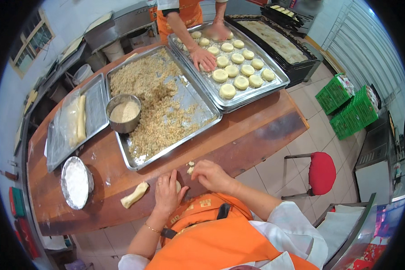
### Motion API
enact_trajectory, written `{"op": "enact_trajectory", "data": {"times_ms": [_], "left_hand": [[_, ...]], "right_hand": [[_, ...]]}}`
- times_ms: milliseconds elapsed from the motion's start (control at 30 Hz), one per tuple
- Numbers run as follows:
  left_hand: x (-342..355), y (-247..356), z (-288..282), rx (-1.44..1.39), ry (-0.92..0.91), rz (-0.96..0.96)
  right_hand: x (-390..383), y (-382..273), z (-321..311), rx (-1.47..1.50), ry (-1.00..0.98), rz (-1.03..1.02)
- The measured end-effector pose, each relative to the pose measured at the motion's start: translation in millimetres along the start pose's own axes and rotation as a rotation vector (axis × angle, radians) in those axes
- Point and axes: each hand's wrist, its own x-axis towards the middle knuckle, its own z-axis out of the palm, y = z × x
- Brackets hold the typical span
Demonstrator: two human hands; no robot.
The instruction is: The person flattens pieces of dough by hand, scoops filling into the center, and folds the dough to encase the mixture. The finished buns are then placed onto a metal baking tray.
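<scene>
My left hand (167,192) lies low on the table's near edge, its thumb and fingers around a small round piece of dough (178,186) that they partly hide. To its right, my right hand (213,176) is closed, fingers curled down and fingertips pinched at a small bit of dough (190,171). Another crumb of dough sits just beyond it. Left of my left hand, a short dough log (134,195) rests on the wood. Beyond both hands is a large metal tray (141,164) of crumbly tan filling, with a metal bowl (125,112) of pale crumbs standing in it.
A bowl of white flour (75,183) stands at the left. Behind it, a tray (58,153) holds a long dough roll under plastic. Across the table (256,139), a co-worker's hands (203,58) press dough rounds on another tray (274,85). A red stool (322,173) stands right.
</scene>
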Motion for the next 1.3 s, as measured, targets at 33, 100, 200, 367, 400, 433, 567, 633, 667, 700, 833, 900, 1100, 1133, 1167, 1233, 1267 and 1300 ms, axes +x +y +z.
{"op": "enact_trajectory", "data": {"times_ms": [33, 100, 200, 367, 400, 433, 567, 633, 667, 700, 833, 900, 1100, 1133, 1167, 1233, 1267, 1300], "left_hand": [[0, -4, 1, -0.013, -0.006, 0.000], [2, -5, -4, -0.061, 0.029, -0.003], [2, -10, -8, -0.488, 0.075, -0.401], [31, 5, -22, -1.829, 0.120, -0.782], [35, 9, -18, -1.896, 0.103, -0.775], [40, 10, -14, -1.962, 0.087, -0.768], [44, 21, -5, -1.955, 0.010, -0.676], [39, 18, -11, -1.686, 0.053, -0.500], [32, 12, -17, -1.509, 0.150, -0.504], [22, 4, -23, -1.247, 0.228, -0.468], [-23, -39, -51, -0.356, 0.401, -0.443], [-48, -61, -56, -0.077, 0.329, -0.454], [-88, -70, -71, 0.102, 0.123, -0.471], [-91, -73, -71, 0.027, 0.126, -0.478], [-88, -76, -73, 0.014, 0.117, -0.444], [-85, -75, -74, -0.104, 0.099, -0.442], [-82, -74, -76, -0.164, 0.086, -0.440], [-73, -66, -81, -0.194, 0.109, -0.388]], "right_hand": [[2, -2, 3, 0.020, -0.001, -0.008], [4, -4, 6, 0.035, -0.009, -0.033], [11, -13, 15, 0.098, -0.017, -0.029], [32, -43, 10, -0.065, -0.073, -0.166], [32, -41, 11, -0.100, -0.051, -0.159], [33, -38, 11, -0.134, -0.029, -0.152], [28, -23, -10, -0.180, 0.046, -0.097], [19, -3, -35, -0.311, 0.155, -0.021], [16, 9, -50, -0.379, 0.223, 0.011], [11, 20, -64, -0.498, 0.298, 0.066], [-13, 63, -126, -0.755, 0.392, 0.284], [-27, 72, -137, -0.884, 0.395, 0.267], [7, 21, -64, -0.358, 0.295, 0.163], [21, -2, -39, -0.302, 0.208, 0.140], [30, -10, -17, -0.238, 0.084, 0.057], [56, -32, 20, -0.152, -0.188, -0.144], [71, -47, 39, -0.144, -0.266, -0.279], [81, -59, 58, -0.104, -0.265, -0.325]]}}
